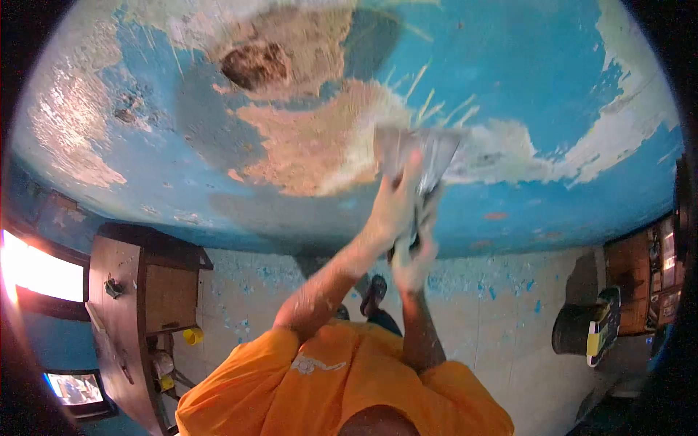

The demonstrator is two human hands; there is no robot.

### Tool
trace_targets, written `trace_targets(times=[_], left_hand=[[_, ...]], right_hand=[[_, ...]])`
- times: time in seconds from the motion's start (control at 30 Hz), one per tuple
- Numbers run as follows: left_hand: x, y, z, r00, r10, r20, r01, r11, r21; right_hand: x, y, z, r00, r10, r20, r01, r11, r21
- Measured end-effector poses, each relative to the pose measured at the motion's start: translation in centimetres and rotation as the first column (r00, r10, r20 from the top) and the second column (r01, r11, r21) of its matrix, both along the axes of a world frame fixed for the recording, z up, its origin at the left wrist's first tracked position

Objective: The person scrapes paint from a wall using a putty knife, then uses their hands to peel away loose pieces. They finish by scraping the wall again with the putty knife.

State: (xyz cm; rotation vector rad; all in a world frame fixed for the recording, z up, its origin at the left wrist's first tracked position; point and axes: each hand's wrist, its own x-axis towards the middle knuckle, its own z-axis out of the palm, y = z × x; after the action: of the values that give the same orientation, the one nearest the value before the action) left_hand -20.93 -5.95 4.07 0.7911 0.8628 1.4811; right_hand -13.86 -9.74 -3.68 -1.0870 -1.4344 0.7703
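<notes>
Both hands are on a wide-bladed scraper point(429, 149), its grey metal blade against the blue painted wall point(509, 87). My left hand point(394, 207) grips high up, with a finger stretched onto the blade. Lower down, my right hand point(414, 261) is closed around the dark handle, which the fingers partly hide. Motion blurs the blade and the hands. Around the blade lie a bare plaster patch point(305, 134) on the left and a pale scraped band point(502, 149) on the right. Thin light scratch marks fan out above the blade.
Blue paint flakes litter the tiled floor point(480, 312). At left stand a wooden desk point(120, 291), a yellow cup point(193, 336) and a lit screen point(75, 389). A black container point(571, 328) and wooden shelving point(629, 261) are at right. A brown hole point(254, 65) marks the wall.
</notes>
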Motion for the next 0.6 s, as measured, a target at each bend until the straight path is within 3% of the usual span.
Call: trace_targets(times=[0.03, 0.13, 0.17, 0.2, 0.27, 0.3, 0.33, 0.4, 0.43, 0.47, 0.5, 0.53, 0.6], left_hand=[[-0.1, 0.6, 1.5, 0.999, 0.018, 0.048, -0.017, 0.999, -0.031], [-0.1, 0.8, 1.5, 0.997, -0.023, 0.069, 0.023, 1.0, -0.001], [0.3, 0.0, 0.3, 0.998, 0.033, 0.046, -0.032, 0.999, -0.013], [0.3, -0.4, -0.1, 0.998, 0.031, 0.047, -0.031, 1.0, -0.001], [-0.4, -0.9, 0.0, 0.997, -0.025, 0.068, 0.037, 0.983, -0.177], [-0.7, -1.1, 0.8, 0.997, -0.065, 0.036, 0.069, 0.988, -0.14], [-0.7, -0.7, 1.4, 0.997, -0.065, 0.042, 0.07, 0.987, -0.143], [-0.9, 0.0, 2.0, 0.995, -0.058, 0.083, 0.066, 0.993, -0.099], [-1.2, -0.4, 2.1, 0.992, -0.098, 0.076, 0.1, 0.995, -0.021], [-1.2, -0.7, 1.6, 0.992, -0.095, 0.079, 0.096, 0.995, -0.008], [-1.0, -1.1, 0.5, 0.997, -0.024, 0.069, 0.028, 0.998, -0.064], [-1.2, -1.3, -0.3, 0.998, 0.046, 0.053, -0.039, 0.991, -0.128], [-1.6, -1.8, -1.0, 0.998, -0.029, 0.057, 0.035, 0.993, -0.116]], right_hand=[[0.0, 0.6, 2.9, 0.998, -0.001, 0.068, -0.005, 0.997, 0.078], [0.2, -0.2, 4.8, 0.996, 0.087, -0.024, -0.089, 0.994, -0.065], [0.6, -0.6, 2.3, 0.993, 0.085, 0.082, -0.082, 0.996, -0.029], [0.5, -0.8, 1.3, 0.993, 0.083, 0.084, -0.081, 0.997, -0.017], [-0.3, -1.2, 0.7, 0.999, 0.044, -0.012, -0.041, 0.989, 0.144], [0.4, -1.3, 1.2, 0.985, 0.015, 0.171, -0.027, 0.998, 0.065], [0.9, -1.2, 2.2, 0.984, 0.016, 0.177, -0.027, 0.998, 0.061], [0.9, -0.7, 5.7, 0.972, 0.223, 0.071, -0.174, 0.891, -0.42], [0.9, -0.2, 4.7, 0.966, 0.232, 0.114, -0.152, 0.867, -0.474], [0.4, -0.4, 3.4, 0.964, 0.235, 0.121, -0.154, 0.872, -0.464], [-0.3, -1.1, 1.9, 0.986, 0.119, 0.12, -0.098, 0.981, -0.164], [-0.9, -1.5, 1.2, 0.997, 0.008, 0.076, -0.019, 0.99, 0.141], [-0.5, -2.6, 1.6, 0.993, 0.037, 0.108, -0.049, 0.992, 0.113]])
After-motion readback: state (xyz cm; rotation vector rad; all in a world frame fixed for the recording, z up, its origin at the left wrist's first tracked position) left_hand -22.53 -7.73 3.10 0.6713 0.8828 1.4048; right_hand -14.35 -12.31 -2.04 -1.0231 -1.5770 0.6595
